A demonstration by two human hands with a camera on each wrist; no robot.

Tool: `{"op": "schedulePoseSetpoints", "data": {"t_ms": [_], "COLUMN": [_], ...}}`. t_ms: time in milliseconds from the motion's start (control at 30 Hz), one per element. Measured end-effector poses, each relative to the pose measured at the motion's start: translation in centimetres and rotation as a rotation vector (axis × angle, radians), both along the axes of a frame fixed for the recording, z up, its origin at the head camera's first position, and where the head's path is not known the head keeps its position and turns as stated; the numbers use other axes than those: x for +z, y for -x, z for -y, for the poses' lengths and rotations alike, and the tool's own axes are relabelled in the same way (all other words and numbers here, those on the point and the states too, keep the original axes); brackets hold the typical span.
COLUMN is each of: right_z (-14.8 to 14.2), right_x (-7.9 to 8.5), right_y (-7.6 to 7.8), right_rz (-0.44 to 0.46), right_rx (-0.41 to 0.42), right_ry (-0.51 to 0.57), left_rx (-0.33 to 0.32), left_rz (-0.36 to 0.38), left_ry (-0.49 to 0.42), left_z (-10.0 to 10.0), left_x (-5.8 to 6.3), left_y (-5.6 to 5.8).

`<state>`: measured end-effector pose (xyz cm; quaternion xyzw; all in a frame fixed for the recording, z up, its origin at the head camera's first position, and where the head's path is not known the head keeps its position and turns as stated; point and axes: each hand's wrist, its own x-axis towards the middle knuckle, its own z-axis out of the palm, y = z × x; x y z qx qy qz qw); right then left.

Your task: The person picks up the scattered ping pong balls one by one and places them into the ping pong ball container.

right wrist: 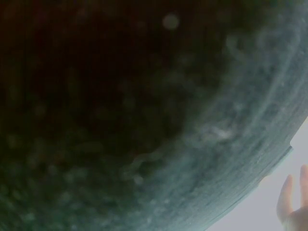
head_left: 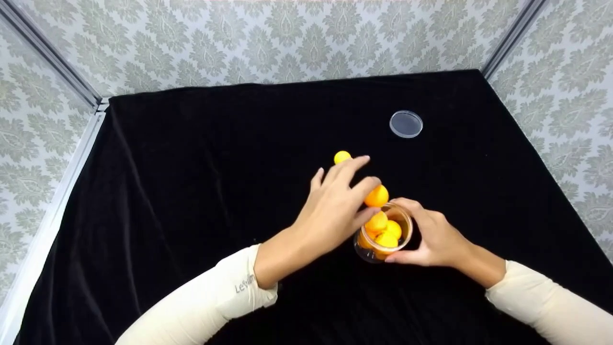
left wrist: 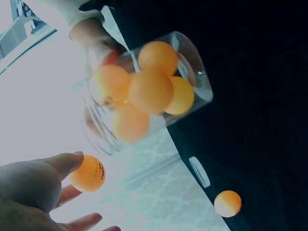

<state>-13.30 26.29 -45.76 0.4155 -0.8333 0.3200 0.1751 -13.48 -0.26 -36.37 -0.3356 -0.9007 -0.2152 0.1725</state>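
My left hand (head_left: 333, 203) pinches an orange ping-pong ball (head_left: 377, 196) between thumb and index finger, close over the mouth of a clear plastic jar (head_left: 406, 214). The other fingers of that hand are spread. Around the jar's right side curls my right hand (head_left: 438, 235), holding it tilted. Several orange balls (left wrist: 151, 91) lie inside the jar, plain to see through its wall in the left wrist view. Beyond my left fingers, one loose ball (head_left: 342, 157) rests on the cloth. Most of the right wrist view is a dark, blurred surface.
A round clear lid (head_left: 406, 124) lies on the black cloth (head_left: 239, 143) toward the back right. Patterned wall panels (head_left: 306, 43) stand behind the table and at both sides.
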Motion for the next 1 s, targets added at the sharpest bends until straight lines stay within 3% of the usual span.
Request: {"op": "schedulePoseSetpoints", "data": {"t_ms": [433,700,1000], "right_z": [-0.1,0.0,0.0], "right_x": [-0.1,-0.1,-0.1], "right_y": [0.1,0.0,0.1], "right_rz": [-0.007,-0.017,-0.023], "right_rx": [-0.001,-0.010,-0.007], "right_ry": [-0.001,-0.001,0.003], "left_rx": [-0.092,-0.088,-0.094], "left_rz": [0.009,0.007,-0.004], "left_ry": [0.055,0.111,0.107], "left_z": [-1.3,-2.1,-2.1], "left_x": [0.3,0.4,0.3], "left_y": [-2.3,-2.7,-2.9]}}
